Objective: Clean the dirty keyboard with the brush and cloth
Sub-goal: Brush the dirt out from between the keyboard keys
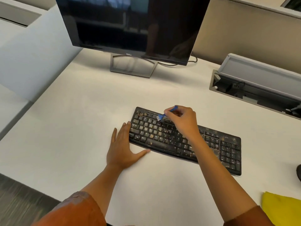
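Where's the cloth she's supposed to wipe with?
In the head view, the yellow cloth lies untouched on the desk at the bottom right corner, nearer the person than the keyboard and beside the right forearm.

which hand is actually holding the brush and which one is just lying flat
The right hand pinches the blue brush over the keyboard's upper rows. The left hand lies flat, open, against its left end.

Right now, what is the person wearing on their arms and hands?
Both hands are bare: the left hand and right hand show no gloves, rings or watch. Rust-orange sleeves are pushed up, leaving the forearms uncovered; the left one has a faded greyish patch.
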Tool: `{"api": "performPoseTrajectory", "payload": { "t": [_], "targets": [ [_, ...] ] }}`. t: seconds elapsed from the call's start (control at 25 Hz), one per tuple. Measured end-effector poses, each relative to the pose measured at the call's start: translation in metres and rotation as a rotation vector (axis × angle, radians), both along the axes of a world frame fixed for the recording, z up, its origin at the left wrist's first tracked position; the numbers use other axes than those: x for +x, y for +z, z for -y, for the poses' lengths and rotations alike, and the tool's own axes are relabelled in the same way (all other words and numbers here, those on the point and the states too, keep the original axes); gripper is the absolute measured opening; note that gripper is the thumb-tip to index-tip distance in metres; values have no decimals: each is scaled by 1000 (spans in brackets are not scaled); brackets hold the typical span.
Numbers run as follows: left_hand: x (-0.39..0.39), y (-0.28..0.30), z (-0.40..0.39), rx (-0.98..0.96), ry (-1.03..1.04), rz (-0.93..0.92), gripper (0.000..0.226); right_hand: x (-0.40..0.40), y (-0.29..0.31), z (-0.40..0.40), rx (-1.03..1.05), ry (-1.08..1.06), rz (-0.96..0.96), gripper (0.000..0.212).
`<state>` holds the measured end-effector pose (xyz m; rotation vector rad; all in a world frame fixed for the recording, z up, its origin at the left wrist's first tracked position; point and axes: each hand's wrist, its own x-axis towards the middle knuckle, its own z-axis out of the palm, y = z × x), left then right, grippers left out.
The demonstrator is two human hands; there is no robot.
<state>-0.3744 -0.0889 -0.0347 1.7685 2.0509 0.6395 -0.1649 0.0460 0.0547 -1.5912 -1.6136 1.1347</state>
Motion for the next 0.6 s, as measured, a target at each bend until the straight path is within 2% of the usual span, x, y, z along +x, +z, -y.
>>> {"api": "performPoseTrajectory", "payload": {
  "t": [0.4, 0.6],
  "targets": [
    [-16, 1, -12, -27, -33, 120, 122, -42, 6, -32, 105, 344, 178, 20],
    [-57, -8, -18, -52, -238, 78, 103, -39, 2, -25, 127, 500, 277, 22]
  ]
}}
